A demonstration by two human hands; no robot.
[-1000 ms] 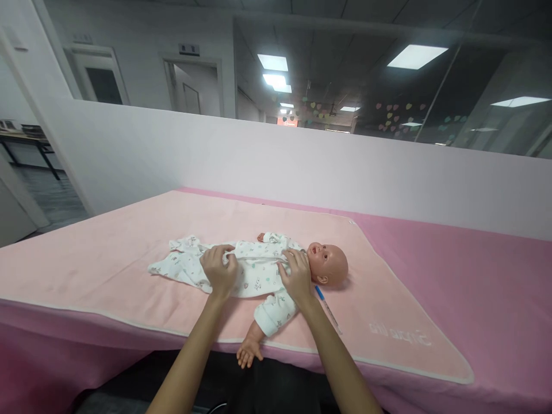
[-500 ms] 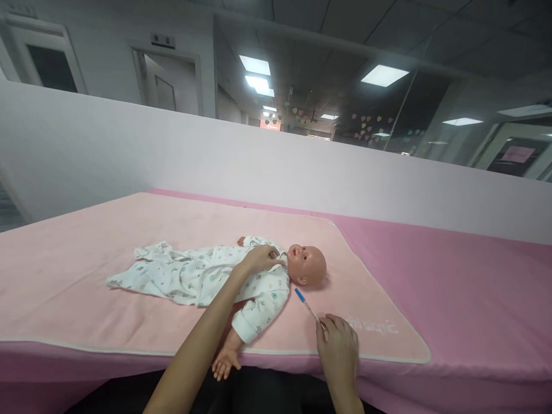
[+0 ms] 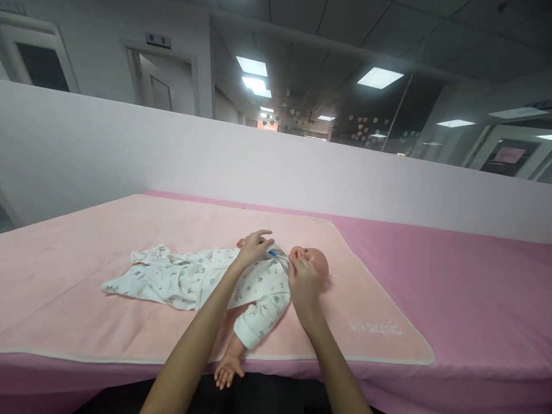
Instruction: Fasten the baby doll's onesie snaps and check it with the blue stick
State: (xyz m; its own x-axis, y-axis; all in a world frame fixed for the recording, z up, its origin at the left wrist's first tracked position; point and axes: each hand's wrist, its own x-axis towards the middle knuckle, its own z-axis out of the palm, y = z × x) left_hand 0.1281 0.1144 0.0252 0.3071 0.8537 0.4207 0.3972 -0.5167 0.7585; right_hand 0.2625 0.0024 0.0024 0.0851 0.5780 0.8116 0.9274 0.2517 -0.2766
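A baby doll [image 3: 317, 263] lies on its back, its head to the right, dressed in a white printed romper [image 3: 259, 282]. My left hand [image 3: 254, 247] rests over its upper chest with one finger stretched out, the others gripping the collar edge. My right hand [image 3: 305, 282] is closed beside the doll's chin, covering part of its face. It pinches a thin thermometer, whose blue end [image 3: 272, 253] shows at the neck opening, close to my left fingers. The rest of the thermometer is mostly hidden by my right hand.
Under the doll lies a peach mat [image 3: 371, 299] with a pale border and lettering, over a pink cloth [image 3: 474, 287]. The doll's near hand [image 3: 228, 371] hangs over the front edge. A white partition [image 3: 345, 178] rises behind.
My right hand has moved up and left from the mat to the doll's neck, bringing the thermometer's blue end to the collar. My left hand has shifted slightly up and left, with one finger raised.
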